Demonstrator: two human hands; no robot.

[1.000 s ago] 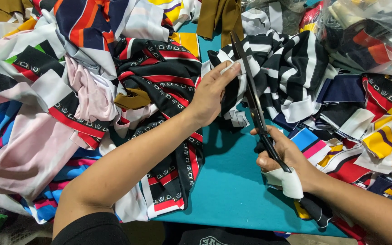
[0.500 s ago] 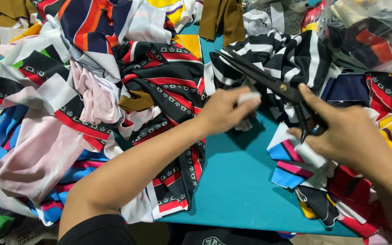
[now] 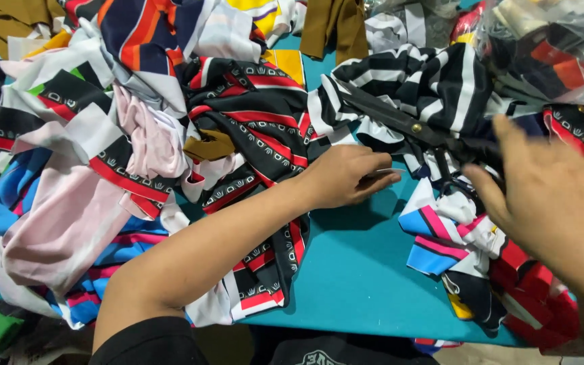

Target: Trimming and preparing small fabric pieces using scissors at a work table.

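Black scissors (image 3: 400, 122) with a brass pivot lie across a black-and-white striped cloth (image 3: 441, 81), blades pointing to the upper left. My right hand (image 3: 549, 196) hovers just right of their handles, blurred, with the fingers spread and nothing gripped. My left hand (image 3: 346, 177) rests on the teal table (image 3: 359, 270), reaching over a black, red and white patterned cloth (image 3: 265, 128). Its fingers pinch a small pale fabric scrap (image 3: 381, 174) against the tabletop.
Heaps of cut cloth cover the table: pink fabric (image 3: 69, 230) at the left, blue and pink striped pieces (image 3: 441, 236) under my right hand, brown cloth (image 3: 336, 27) at the back. A clear plastic bag of scraps (image 3: 562, 47) sits top right. The table's front edge runs along the bottom.
My right hand swung the scissors down onto the striped cloth and let go of them, fingers now spread. My left hand dropped to the tabletop with the pale scrap.
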